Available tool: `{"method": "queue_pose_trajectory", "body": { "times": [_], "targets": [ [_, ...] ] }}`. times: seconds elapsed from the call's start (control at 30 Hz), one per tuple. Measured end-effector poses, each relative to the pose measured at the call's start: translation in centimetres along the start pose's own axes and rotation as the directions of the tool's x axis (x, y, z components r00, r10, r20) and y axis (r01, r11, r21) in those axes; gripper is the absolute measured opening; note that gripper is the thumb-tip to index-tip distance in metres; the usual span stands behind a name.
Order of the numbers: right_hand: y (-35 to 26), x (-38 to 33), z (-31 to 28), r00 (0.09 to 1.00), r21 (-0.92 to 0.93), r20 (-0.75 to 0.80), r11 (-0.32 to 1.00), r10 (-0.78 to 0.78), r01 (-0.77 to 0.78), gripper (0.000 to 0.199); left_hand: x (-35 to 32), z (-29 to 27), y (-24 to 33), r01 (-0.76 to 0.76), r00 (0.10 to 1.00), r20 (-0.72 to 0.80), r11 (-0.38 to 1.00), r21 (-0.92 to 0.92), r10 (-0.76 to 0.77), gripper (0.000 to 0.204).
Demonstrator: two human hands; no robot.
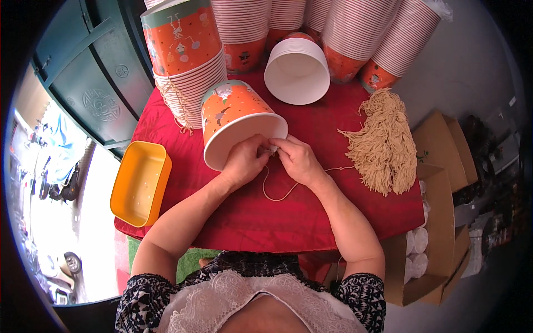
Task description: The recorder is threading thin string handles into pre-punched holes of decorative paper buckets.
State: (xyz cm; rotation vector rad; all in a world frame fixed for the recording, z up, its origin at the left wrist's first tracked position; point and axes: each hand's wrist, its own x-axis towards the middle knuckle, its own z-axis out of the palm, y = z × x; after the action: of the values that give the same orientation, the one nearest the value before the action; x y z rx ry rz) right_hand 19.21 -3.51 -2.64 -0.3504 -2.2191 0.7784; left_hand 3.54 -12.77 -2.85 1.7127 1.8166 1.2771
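behind the orange tub point(234, 110), stacked tubs point(241, 25) (yellow bin point(139, 186) at left)

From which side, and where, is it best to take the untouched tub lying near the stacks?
The tub is probably best pinched at the left of its rim, from the front, thumb inside: its open mouth faces the camera, while stacks stand close behind and to its right.

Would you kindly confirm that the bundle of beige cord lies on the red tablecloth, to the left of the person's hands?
Not quite: the head view shows the bundle of beige cord on the red tablecloth, but to the right of both left hand and right hand.
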Motion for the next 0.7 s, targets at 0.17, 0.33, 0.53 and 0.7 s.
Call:
{"method": "queue_pose_trajectory", "body": {
  "times": [0.17,0.33,0.53,0.7],
  "targets": [
    [-0.2,0.1,-0.2,1.0,0.011,-0.002,1.0,0.003,-0.003,0.025,0.1,0.0,0.2,-0.052,0.999,-0.01,0.997,0.062,0.053,0.01],
    [-0.3,0.1,-0.3,1.0,-0.01,0.009,1.0,0.013,-0.013,0.022,0.2,0.0,0.2,-0.05,0.999,-0.012,0.992,0.119,0.051,0.012],
    [-2.1,0.4,-0.9,0.993,0.004,0.064,0.995,0.102,-0.102,0.016,0.0,-0.3,0.5,0.024,0.999,-0.043,0.999,0.026,-0.023,0.012],
    [-1.5,0.2,-0.3,0.992,-0.009,0.051,0.993,0.117,-0.117,0.016,0.0,-0.1,0.4,-0.024,0.998,-0.058,0.999,0.046,0.026,0.011]
  ]
}}
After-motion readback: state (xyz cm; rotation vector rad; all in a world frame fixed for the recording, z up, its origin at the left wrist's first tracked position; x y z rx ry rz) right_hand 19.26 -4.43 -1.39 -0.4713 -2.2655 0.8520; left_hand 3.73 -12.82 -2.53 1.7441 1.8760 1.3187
